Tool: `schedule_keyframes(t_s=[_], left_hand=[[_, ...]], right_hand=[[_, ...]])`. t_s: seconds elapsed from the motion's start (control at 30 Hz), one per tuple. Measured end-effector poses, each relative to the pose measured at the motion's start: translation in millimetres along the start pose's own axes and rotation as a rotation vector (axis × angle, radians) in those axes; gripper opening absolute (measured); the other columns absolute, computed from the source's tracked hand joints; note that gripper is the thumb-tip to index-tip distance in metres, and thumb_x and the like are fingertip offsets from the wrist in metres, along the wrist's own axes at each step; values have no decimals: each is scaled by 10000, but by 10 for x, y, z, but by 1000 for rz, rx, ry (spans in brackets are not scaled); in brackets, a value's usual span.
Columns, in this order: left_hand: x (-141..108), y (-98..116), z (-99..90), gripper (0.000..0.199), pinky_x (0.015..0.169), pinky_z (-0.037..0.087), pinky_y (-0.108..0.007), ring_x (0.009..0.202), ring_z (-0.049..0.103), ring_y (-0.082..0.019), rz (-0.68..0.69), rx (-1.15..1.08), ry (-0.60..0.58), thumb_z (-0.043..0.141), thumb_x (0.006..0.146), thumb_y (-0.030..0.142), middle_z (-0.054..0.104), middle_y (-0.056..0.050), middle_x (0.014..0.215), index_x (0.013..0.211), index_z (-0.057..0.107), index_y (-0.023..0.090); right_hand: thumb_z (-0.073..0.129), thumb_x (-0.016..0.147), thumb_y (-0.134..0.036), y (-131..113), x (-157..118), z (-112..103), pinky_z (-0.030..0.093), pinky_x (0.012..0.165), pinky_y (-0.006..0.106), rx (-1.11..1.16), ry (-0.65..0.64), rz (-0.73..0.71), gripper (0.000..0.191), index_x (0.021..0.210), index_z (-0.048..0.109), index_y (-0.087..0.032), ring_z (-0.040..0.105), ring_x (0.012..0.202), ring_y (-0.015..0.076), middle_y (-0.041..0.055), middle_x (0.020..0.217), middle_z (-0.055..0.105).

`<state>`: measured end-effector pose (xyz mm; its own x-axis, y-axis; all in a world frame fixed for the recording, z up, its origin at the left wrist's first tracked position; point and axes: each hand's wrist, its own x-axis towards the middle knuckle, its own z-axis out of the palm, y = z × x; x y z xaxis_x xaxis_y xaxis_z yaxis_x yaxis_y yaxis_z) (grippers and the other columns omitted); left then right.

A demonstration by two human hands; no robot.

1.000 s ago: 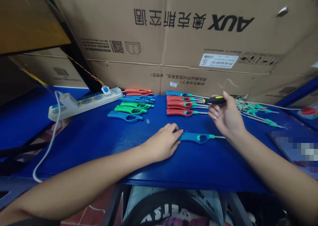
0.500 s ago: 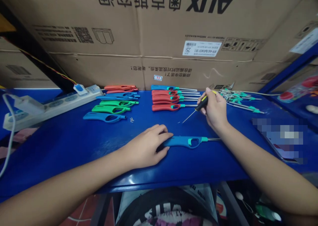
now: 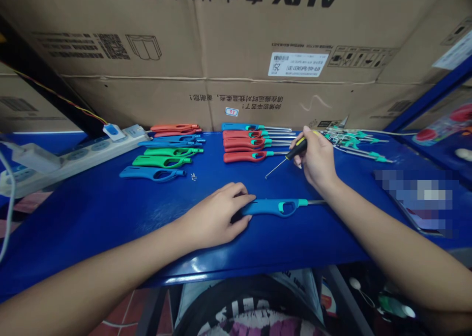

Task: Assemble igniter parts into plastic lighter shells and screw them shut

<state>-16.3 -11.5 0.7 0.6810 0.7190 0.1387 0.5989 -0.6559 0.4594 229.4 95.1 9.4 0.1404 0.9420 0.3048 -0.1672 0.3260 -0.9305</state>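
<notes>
My left hand (image 3: 223, 215) is closed around the handle end of a blue long-neck lighter (image 3: 271, 207), which lies flat with its metal tube to the right. The tube's far end is hidden behind my right forearm. In my right hand (image 3: 319, 159) is a screwdriver with a black and yellow handle (image 3: 297, 149). Its thin shaft (image 3: 276, 168) slants down to the left, and a tiny screw shows at the tip. Several small screws (image 3: 193, 176) lie left of centre on the blue table (image 3: 155, 237).
At the back left lie several lighter shells (image 3: 162, 160) in orange, blue and green. Assembled lighters (image 3: 245, 156) are stacked at the centre back. Right of them is a heap of metal tubes with green parts (image 3: 354, 141). A power strip (image 3: 81, 156) and a blurred phone-like object (image 3: 416, 203) flank the table.
The screwdriver tip has shifted slightly left onto the tiny screw that lay beside it. My left hand still holds the blue lighter. The whole view has moved a little.
</notes>
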Motion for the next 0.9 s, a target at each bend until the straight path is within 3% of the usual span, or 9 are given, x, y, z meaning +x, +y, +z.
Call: schedule_keyframes(t_s=[0.13, 0.27, 0.43, 0.6, 0.9], left_hand=[[7, -3, 30, 437, 1002, 518, -413, 1104, 592, -250, -39, -64, 36, 606, 952, 316, 594, -112, 1173, 1359, 600, 159], [44, 7, 52, 525, 881, 557, -372, 959, 633, -208, -165, -189, 177, 698, 901, 430, 629, -88, 1149, 1351, 601, 178], [84, 24, 48, 297, 748, 531, -280, 880, 647, -156, -184, -399, 346, 739, 885, 354, 702, -34, 1063, 1146, 701, 216], [97, 49, 31, 85, 760, 514, -274, 877, 666, -152, -128, -486, 416, 721, 904, 265, 729, -32, 943, 918, 766, 194], [89, 52, 16, 71, 841, 558, -312, 855, 687, -165, -118, -510, 475, 765, 862, 231, 742, -34, 911, 911, 817, 228]], right_hand=[[728, 798, -522, -83, -37, 41, 315, 294, 222, 91, -21, 84, 367, 717, 556, -208, 458, 322, 84, -23, 603, 630], [752, 772, -538, -171, -129, 109, 319, 304, 209, 177, -71, 179, 390, 753, 561, -199, 453, 342, 71, -21, 629, 637], [807, 708, -406, -227, -274, 191, 360, 329, 189, 232, -151, 288, 334, 774, 559, -192, 464, 389, 48, -32, 702, 644], [765, 726, -315, -177, -335, 206, 400, 347, 203, 223, -225, 312, 255, 827, 563, -197, 494, 414, 63, -31, 734, 656], [730, 717, -312, -122, -303, 193, 384, 340, 187, 240, -212, 400, 215, 770, 561, -191, 450, 412, 44, -25, 722, 639]])
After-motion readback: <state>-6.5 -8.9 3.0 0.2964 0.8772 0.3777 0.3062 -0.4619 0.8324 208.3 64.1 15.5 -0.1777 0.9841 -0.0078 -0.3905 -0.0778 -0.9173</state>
